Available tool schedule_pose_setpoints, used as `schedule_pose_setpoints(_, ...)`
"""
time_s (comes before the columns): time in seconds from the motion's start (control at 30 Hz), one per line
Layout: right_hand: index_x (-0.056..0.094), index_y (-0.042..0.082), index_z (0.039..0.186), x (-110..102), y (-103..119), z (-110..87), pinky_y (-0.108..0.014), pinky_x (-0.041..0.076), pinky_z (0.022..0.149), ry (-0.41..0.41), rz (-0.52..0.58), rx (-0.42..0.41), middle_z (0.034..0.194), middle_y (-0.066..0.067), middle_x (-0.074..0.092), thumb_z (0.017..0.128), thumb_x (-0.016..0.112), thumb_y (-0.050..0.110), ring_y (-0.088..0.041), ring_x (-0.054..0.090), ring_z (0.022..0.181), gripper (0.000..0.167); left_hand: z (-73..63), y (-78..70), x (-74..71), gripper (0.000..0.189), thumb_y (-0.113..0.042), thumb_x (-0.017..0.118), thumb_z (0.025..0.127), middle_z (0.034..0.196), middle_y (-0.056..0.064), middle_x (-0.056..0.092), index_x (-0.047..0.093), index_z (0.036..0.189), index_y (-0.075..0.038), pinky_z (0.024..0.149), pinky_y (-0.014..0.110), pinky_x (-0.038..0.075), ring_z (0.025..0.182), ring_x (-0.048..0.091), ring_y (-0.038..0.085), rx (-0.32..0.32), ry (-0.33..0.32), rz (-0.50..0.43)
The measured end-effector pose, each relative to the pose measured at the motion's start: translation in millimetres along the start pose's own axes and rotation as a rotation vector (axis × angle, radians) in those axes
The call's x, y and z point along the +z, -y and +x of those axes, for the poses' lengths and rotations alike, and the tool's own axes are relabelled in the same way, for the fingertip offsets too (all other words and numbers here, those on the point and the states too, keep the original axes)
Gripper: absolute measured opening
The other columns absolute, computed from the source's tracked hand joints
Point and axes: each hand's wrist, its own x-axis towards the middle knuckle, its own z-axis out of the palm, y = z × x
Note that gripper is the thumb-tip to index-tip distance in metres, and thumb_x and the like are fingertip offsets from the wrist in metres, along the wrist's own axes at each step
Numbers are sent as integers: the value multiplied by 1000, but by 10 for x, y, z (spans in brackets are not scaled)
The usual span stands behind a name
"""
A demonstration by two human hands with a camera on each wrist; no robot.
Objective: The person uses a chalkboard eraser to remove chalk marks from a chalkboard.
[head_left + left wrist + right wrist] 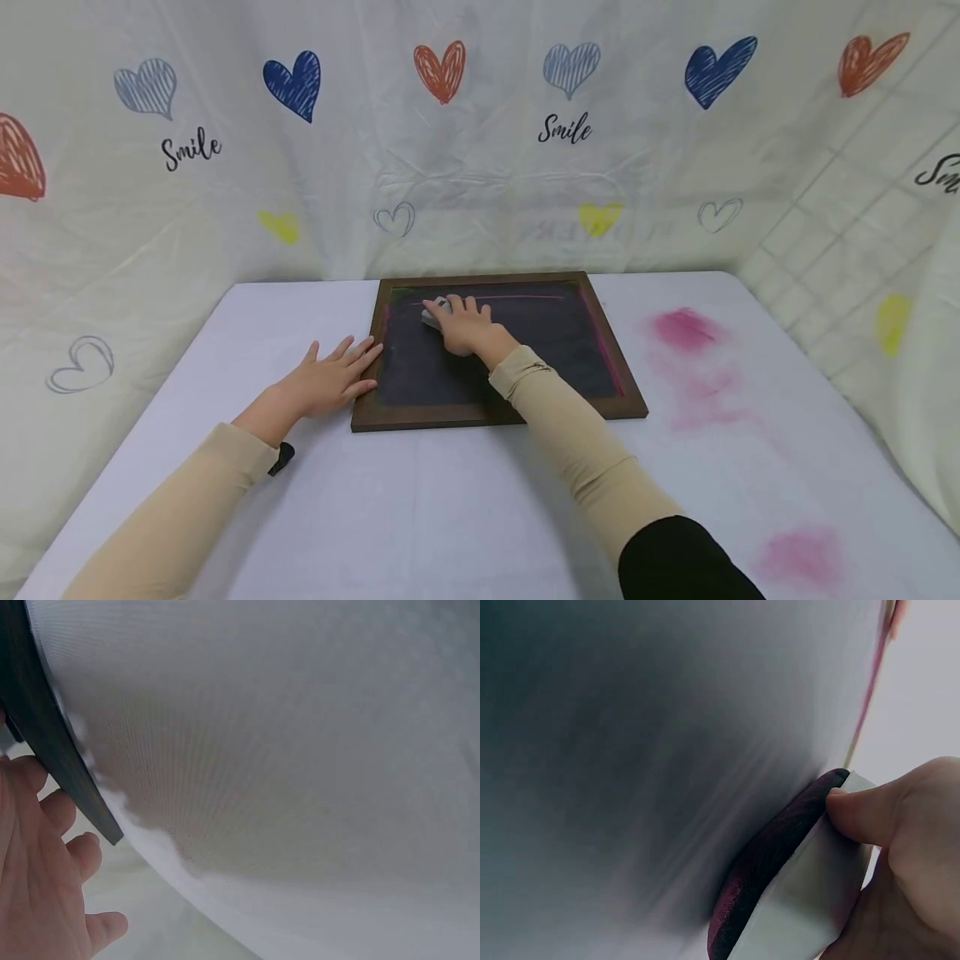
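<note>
A small chalkboard (540, 358) in a brown wooden frame lies on the white table, with a thin pink line (525, 297) near its top edge. My right hand (468, 329) grips a chalkboard eraser (432, 317) over the board's upper left area. In the right wrist view the eraser (802, 900) shows a pale body and a dark pad with a pinkish tint, its pad against the board surface (667, 750). My left hand (330, 381) has its fingers spread, with the fingertips on the left side of the wooden frame (60, 750).
Pink smudges (686, 329) mark the white tablecloth (420, 508) right of the board, and another smudge (802, 557) lies nearer the front. Behind the table hangs a white curtain (480, 167) printed with hearts and "Smile". A black band (282, 458) is on the left wrist.
</note>
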Motion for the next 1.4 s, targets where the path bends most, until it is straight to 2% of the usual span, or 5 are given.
schedule_pose_setpoints(0.43,10,26,167,-148,-1188,-320,-64,19,114,-26,97,175,167,-20,10,112,40,19,-46,17,147,63,-40,-12,-44,69,-48,41,110,169,14,19,22,165,-11,113,76,7,153,16,42,-7,4,5)
schedule_pose_setpoints(0.63,8,24,167,-164,-1465,-436,-70,14,113,-28,109,217,167,-21,5,112,39,18,-49,11,148,64,-16,6,-48,69,-48,42,110,169,14,19,21,165,-12,113,76,6,154,15,42,-12,8,21)
schedule_pose_setpoints(0.83,12,23,167,-139,-1425,-441,-69,16,112,-57,93,193,168,-20,5,112,39,15,-50,11,147,62,13,-2,-29,69,-48,41,110,170,14,18,21,165,-12,113,75,6,154,14,42,-9,10,19)
schedule_pose_setpoints(0.97,15,25,167,-95,-1303,-437,-68,19,111,-48,84,136,168,-18,8,111,40,15,-49,16,146,62,15,-6,8,70,-48,40,110,170,14,17,19,166,-11,113,76,7,154,14,42,-7,23,16)
schedule_pose_setpoints(1.4,14,34,166,42,-529,-558,-53,32,97,85,-58,-219,169,-9,12,113,42,25,-38,30,139,61,30,-11,-9,70,-48,40,110,170,13,17,19,166,-12,114,75,6,154,13,42,-15,25,34)
